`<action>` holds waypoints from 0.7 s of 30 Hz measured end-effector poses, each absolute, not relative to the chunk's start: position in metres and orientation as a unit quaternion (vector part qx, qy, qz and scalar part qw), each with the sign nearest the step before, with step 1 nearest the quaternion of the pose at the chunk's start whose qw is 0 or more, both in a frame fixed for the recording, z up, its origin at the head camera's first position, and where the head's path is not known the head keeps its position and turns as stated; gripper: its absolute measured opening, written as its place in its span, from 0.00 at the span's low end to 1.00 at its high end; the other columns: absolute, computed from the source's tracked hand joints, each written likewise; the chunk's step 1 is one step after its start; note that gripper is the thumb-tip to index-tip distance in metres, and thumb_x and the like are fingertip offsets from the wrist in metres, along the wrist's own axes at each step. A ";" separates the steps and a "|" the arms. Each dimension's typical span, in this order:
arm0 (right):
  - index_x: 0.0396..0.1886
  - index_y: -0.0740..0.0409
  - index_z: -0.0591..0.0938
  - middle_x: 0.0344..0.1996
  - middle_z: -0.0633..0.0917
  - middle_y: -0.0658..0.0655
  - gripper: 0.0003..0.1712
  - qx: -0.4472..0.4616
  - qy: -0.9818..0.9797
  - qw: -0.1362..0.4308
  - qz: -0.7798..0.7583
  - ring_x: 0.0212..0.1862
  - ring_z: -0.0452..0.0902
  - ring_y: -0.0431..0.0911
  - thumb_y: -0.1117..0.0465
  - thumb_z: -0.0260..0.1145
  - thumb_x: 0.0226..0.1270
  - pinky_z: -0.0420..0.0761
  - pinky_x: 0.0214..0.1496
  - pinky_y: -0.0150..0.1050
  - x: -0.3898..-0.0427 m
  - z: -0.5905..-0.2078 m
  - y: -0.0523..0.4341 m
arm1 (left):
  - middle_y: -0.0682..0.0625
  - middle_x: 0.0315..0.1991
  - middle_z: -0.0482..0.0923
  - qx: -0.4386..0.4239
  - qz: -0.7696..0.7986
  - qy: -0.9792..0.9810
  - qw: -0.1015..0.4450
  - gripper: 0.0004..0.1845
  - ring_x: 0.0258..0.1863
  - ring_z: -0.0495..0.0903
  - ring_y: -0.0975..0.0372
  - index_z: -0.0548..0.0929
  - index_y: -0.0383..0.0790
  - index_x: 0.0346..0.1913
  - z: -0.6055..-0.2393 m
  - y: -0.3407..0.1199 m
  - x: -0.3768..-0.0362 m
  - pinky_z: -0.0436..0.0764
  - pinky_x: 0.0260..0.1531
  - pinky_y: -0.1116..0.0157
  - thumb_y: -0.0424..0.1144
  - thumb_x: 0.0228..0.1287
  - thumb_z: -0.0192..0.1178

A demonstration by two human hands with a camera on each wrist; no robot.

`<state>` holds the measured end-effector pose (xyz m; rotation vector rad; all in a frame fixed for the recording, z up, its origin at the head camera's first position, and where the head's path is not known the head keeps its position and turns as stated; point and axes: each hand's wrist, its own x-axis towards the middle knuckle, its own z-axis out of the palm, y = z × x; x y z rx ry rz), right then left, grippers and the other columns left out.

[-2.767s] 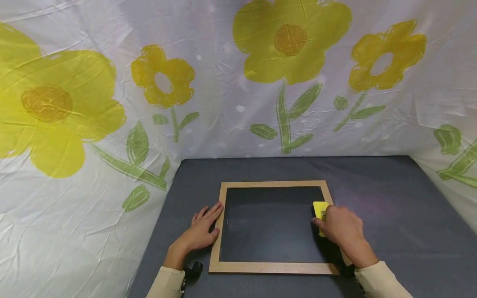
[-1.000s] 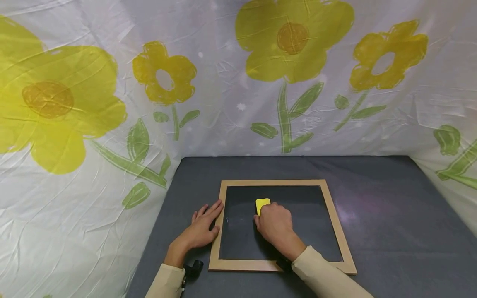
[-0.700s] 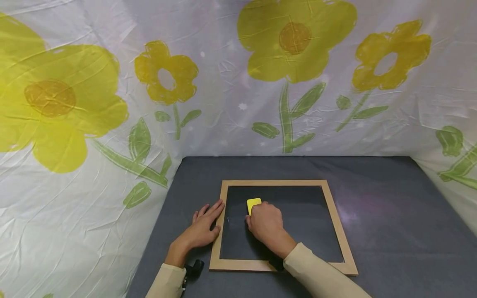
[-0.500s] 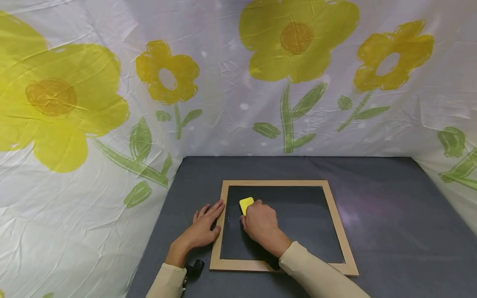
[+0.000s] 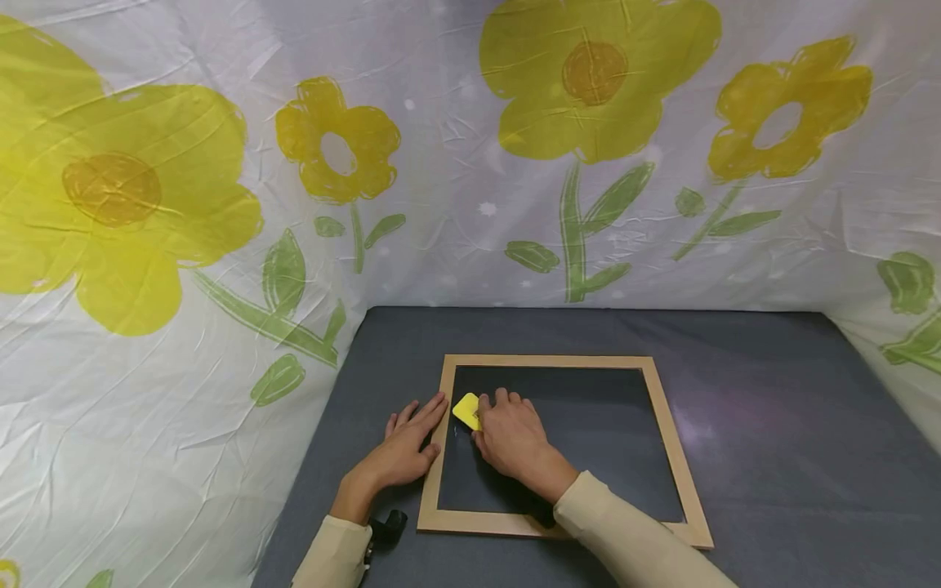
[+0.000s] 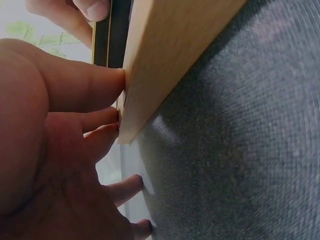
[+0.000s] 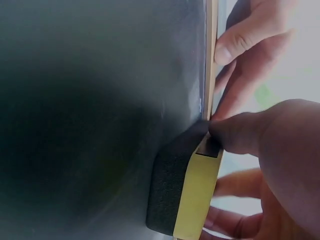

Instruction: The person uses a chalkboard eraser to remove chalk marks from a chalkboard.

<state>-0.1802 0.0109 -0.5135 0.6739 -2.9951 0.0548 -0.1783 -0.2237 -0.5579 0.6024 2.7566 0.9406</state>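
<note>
One chalkboard (image 5: pixel 581 433) lies flat on the grey desk (image 5: pixel 772 457), a single dark slate inside one light wooden frame (image 5: pixel 680 465). Two hands are at work on it, both down at its left side.

The right hand (image 5: pixel 510 437) has the one yellow eraser (image 5: pixel 466 410) clasped, fingers curled over the top and thumb against its side. From the right wrist view the eraser (image 7: pixel 187 195) shows two layers, a yellow back and a black felt pad, and the pad sits pressed on the slate right up near the left frame rail. The eraser is tilted, one corner pointing toward that rail.

The left hand (image 5: pixel 407 445) lies flat on the desk just outside the frame, fingers straight and spread, gripping nothing. In the left wrist view three fingertips (image 6: pixel 107 82) butt against the outer edge of the wooden rail (image 6: pixel 165 55), while the others rest on the desk fabric.

The two hands are close, with only the frame rail and the eraser between them. Two cream sleeves (image 5: pixel 632 539) come in from the bottom edge. One small black object (image 5: pixel 385 527) sits at the left wrist; what it is I cannot tell.

Behind the desk hangs one white cloth (image 5: pixel 441 204), printed with yellow flowers and green leaves; five flowers show in the head view.
</note>
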 end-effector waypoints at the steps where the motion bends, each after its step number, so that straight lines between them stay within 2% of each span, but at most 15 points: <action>1: 0.72 0.60 0.84 0.50 0.87 0.63 0.35 0.224 -0.974 0.033 0.018 0.47 0.84 0.54 0.42 0.72 0.76 0.85 0.47 0.48 -0.180 -0.513 0.011 | 0.49 0.90 0.54 0.208 0.319 0.921 0.078 0.39 0.85 0.50 0.28 0.61 0.46 0.89 -0.562 -0.225 -0.179 0.43 0.73 0.18 0.36 0.77 0.58; 5: 0.75 0.55 0.82 0.54 0.86 0.62 0.35 0.238 -0.971 0.020 0.021 0.49 0.81 0.54 0.43 0.72 0.76 0.84 0.51 0.48 -0.177 -0.511 0.013 | 0.53 0.91 0.51 0.218 0.327 0.917 0.074 0.40 0.85 0.48 0.26 0.60 0.50 0.89 -0.565 -0.228 -0.180 0.41 0.72 0.17 0.37 0.78 0.57; 8: 0.77 0.52 0.81 0.57 0.85 0.62 0.35 0.248 -0.968 0.013 0.023 0.51 0.79 0.54 0.43 0.71 0.77 0.83 0.53 0.48 -0.173 -0.511 0.016 | 0.51 0.91 0.51 0.214 0.323 0.918 0.086 0.40 0.85 0.48 0.26 0.60 0.47 0.89 -0.559 -0.226 -0.179 0.40 0.72 0.17 0.35 0.78 0.57; 14: 0.80 0.47 0.79 0.61 0.84 0.61 0.34 0.279 -0.960 0.009 0.013 0.56 0.77 0.56 0.44 0.69 0.79 0.82 0.58 0.49 -0.163 -0.510 0.024 | 0.48 0.91 0.49 0.188 0.283 0.933 0.120 0.38 0.88 0.46 0.32 0.58 0.43 0.89 -0.545 -0.220 -0.178 0.41 0.78 0.22 0.35 0.81 0.57; 21: 0.81 0.45 0.78 0.61 0.84 0.59 0.35 0.319 -0.948 -0.002 0.010 0.56 0.77 0.54 0.43 0.69 0.79 0.81 0.58 0.50 -0.146 -0.508 0.032 | 0.47 0.91 0.50 0.185 0.289 0.932 0.115 0.39 0.87 0.47 0.32 0.58 0.42 0.89 -0.548 -0.221 -0.176 0.41 0.78 0.23 0.35 0.80 0.58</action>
